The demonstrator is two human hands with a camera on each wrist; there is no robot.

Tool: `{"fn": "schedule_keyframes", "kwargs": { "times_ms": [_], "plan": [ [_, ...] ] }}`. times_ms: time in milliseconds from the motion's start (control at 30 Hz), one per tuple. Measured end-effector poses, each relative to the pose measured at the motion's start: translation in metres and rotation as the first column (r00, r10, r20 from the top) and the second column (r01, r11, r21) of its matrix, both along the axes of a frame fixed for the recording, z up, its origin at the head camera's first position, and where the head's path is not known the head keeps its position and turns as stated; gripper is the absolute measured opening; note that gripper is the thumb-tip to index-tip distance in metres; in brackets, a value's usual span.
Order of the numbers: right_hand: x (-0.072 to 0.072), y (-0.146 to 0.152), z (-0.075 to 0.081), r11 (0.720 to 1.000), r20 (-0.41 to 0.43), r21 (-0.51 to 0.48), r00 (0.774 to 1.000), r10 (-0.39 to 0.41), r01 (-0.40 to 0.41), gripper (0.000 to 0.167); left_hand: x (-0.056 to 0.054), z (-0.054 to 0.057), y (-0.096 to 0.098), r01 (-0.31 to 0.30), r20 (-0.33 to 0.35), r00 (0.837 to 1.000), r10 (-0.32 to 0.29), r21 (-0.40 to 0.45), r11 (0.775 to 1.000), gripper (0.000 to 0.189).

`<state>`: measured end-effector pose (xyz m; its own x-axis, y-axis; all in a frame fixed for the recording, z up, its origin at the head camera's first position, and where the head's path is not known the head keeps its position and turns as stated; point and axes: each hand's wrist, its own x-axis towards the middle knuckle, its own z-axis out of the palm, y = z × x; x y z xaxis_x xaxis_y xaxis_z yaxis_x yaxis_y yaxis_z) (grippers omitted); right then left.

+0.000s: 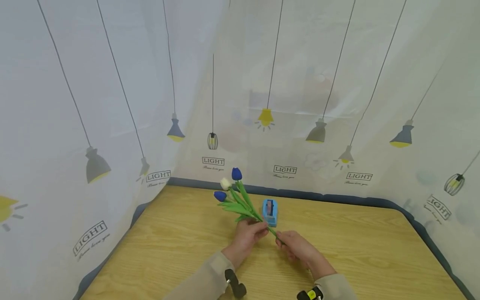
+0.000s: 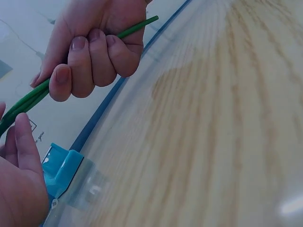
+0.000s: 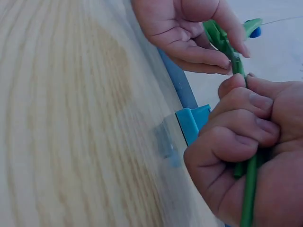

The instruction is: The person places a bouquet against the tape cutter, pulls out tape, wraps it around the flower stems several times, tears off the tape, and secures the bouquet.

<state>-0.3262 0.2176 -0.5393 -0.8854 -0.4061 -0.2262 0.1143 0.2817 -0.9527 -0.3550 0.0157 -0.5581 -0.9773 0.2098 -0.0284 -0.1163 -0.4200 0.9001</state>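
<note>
Between the two hands, above the table, is a small bunch of artificial tulips (image 1: 245,198) with blue and white heads and green leaves. My left hand (image 1: 247,237) holds the upper stems between thumb and fingers, just below the leaves. Lower down, the fingers of my right hand (image 3: 241,137) are curled round the green stems (image 3: 249,194), whose cut ends stick out past the palm. The stems slant up to the left in the head view. Just beyond the hands stands a light blue tape dispenser (image 1: 270,212) with a roll in it.
The wood-grain table (image 1: 168,241) extends to both sides of the hands. A pale curtain (image 1: 240,83) printed with hanging lamps encloses its back and sides, with a dark blue border (image 1: 307,195) along the table's edge.
</note>
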Motion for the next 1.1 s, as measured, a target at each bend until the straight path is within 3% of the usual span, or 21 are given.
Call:
{"fn": "schedule_keyframes", "kwargs": {
  "times_ms": [133,267,367,533,633,700,833,933,1033,1100],
  "plan": [
    [-0.002,-0.003,-0.002,0.997,-0.135,0.066,0.990,-0.037,0.047,0.052,-0.004,-0.001,-0.003,-0.001,-0.008,1.000,0.001,0.012,1.000,0.023],
    [-0.002,-0.007,-0.001,0.976,-0.256,0.176,0.963,-0.081,0.129,0.049,-0.007,-0.001,-0.005,0.013,-0.020,1.000,-0.012,0.036,0.999,0.026],
    [-0.001,-0.011,0.000,0.942,-0.345,0.273,0.934,-0.094,0.196,0.043,-0.008,-0.002,-0.007,0.026,-0.028,0.999,-0.025,0.037,0.999,0.024],
    [0.000,-0.015,0.000,0.881,-0.496,0.384,0.867,-0.055,0.276,0.034,-0.009,-0.004,-0.008,0.022,-0.002,1.000,-0.022,0.040,0.999,0.012],
    [0.000,-0.016,0.000,0.865,-0.542,0.408,0.840,-0.027,0.292,0.032,-0.009,-0.004,-0.008,0.017,0.010,1.000,-0.017,0.047,0.999,0.010],
    [0.000,-0.016,0.000,0.863,-0.549,0.413,0.835,-0.018,0.290,0.031,-0.010,-0.004,-0.008,0.015,0.012,1.000,-0.015,0.043,0.999,0.010],
    [0.000,-0.014,0.001,0.877,-0.525,0.406,0.851,-0.007,0.257,0.032,-0.011,-0.006,-0.008,0.005,0.030,1.000,-0.006,0.042,0.999,0.013],
    [0.002,-0.012,0.003,0.911,-0.448,0.365,0.894,-0.008,0.191,0.038,-0.011,-0.006,-0.008,0.003,0.030,1.000,-0.004,0.037,0.999,0.016],
    [0.004,-0.008,0.006,0.965,-0.275,0.247,0.961,-0.022,0.092,0.047,-0.011,-0.007,-0.007,0.009,0.018,1.000,-0.009,0.022,1.000,0.020],
    [0.006,-0.005,0.008,0.989,-0.123,0.145,0.992,-0.020,0.038,0.055,-0.011,-0.007,-0.006,0.015,0.006,1.000,-0.015,0.007,1.000,0.024]
  ]
}}
